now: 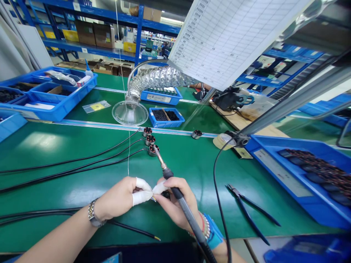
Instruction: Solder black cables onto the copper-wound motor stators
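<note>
Soldering iron (178,193) gripped in right hand (175,204); left hand's (117,199) capped fingers (142,197) pinch a wire tip (154,199), green workbench (192,171) open ahead.

Green workbench (82,146) with wired motors (150,140), side cutters (246,212), tape roll (223,141)

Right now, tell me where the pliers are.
The pliers lie on the green bench mat at the right of the head view, beside the blue tray and right of the person's right hand.

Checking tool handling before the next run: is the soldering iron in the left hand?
No, the soldering iron is gripped in the right hand, while the left hand pinches a wire end.
</note>
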Demonstrator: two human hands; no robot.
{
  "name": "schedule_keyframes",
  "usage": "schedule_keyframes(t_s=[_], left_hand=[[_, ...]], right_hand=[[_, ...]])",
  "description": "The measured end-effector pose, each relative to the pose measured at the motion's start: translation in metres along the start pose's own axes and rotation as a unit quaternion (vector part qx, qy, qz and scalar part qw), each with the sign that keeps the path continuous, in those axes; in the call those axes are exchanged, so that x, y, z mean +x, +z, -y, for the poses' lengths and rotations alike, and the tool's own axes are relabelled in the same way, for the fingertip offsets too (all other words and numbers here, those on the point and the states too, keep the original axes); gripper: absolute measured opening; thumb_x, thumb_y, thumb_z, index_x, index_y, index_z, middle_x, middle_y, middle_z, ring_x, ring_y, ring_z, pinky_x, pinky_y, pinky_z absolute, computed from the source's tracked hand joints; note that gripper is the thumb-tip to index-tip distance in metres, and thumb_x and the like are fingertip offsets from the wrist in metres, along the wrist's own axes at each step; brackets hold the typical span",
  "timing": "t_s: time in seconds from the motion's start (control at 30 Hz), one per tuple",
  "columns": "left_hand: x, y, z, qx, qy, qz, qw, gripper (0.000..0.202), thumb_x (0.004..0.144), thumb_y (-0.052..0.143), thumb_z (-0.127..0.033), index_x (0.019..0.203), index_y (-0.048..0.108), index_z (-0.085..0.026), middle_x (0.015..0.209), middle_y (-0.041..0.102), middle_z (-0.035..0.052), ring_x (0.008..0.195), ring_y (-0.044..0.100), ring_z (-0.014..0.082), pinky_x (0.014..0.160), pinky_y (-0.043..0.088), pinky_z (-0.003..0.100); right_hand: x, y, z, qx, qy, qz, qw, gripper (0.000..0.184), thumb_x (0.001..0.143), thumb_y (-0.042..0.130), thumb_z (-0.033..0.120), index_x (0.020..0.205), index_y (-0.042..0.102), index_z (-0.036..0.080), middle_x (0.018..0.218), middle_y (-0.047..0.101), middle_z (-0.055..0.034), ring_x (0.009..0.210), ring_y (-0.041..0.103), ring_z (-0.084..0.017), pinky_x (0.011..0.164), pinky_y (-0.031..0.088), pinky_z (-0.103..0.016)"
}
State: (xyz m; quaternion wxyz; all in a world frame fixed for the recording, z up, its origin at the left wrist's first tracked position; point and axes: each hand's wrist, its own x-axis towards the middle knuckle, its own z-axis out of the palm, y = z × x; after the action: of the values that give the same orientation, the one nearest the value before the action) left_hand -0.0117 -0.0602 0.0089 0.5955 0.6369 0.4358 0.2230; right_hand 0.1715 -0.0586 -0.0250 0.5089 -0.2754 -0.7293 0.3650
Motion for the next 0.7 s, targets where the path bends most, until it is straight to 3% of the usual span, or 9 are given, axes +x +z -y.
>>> schedule_keyframes(t_s=[0.27, 0.5, 0.7], left_hand=[[0.002, 0.004, -0.001, -0.002, 0.028, -0.081, 0.996, 0.014, 0.076, 0.049, -0.024, 0.066, 0.053, -0.015, 0.065, 0.051, -0.0026, 0.065, 0.044, 0.0106, 0.063, 0.035, 0.022], [0.000, 0.004, 0.000, 0.031, 0.028, -0.083, 0.996, 0.015, 0.077, 0.048, -0.025, 0.067, 0.053, -0.015, 0.067, 0.053, -0.0020, 0.066, 0.046, 0.0111, 0.063, 0.036, 0.022], [0.002, 0.004, 0.002, 0.018, 0.036, -0.100, 0.994, 0.015, 0.077, 0.049, -0.027, 0.068, 0.053, -0.016, 0.067, 0.053, -0.0017, 0.066, 0.046, 0.0112, 0.064, 0.036, 0.022]], right_hand=[[0.003, 0.003, -0.002, -0.006, 0.021, 0.011, 1.000, 0.039, 0.076, 0.060, 0.009, 0.106, 0.044, 0.028, 0.088, 0.059, -0.0005, 0.075, 0.060, -0.012, 0.069, 0.051, -0.025], [0.009, 0.001, 0.003, -0.045, -0.001, 0.007, 0.999, 0.037, 0.074, 0.060, 0.005, 0.101, 0.047, 0.025, 0.082, 0.060, 0.0013, 0.068, 0.059, -0.009, 0.065, 0.050, -0.019], [0.010, 0.008, 0.002, 0.006, 0.045, -0.019, 0.999, 0.035, 0.075, 0.060, 0.008, 0.101, 0.045, 0.025, 0.079, 0.060, 0.0017, 0.067, 0.060, -0.010, 0.063, 0.051, -0.020]])
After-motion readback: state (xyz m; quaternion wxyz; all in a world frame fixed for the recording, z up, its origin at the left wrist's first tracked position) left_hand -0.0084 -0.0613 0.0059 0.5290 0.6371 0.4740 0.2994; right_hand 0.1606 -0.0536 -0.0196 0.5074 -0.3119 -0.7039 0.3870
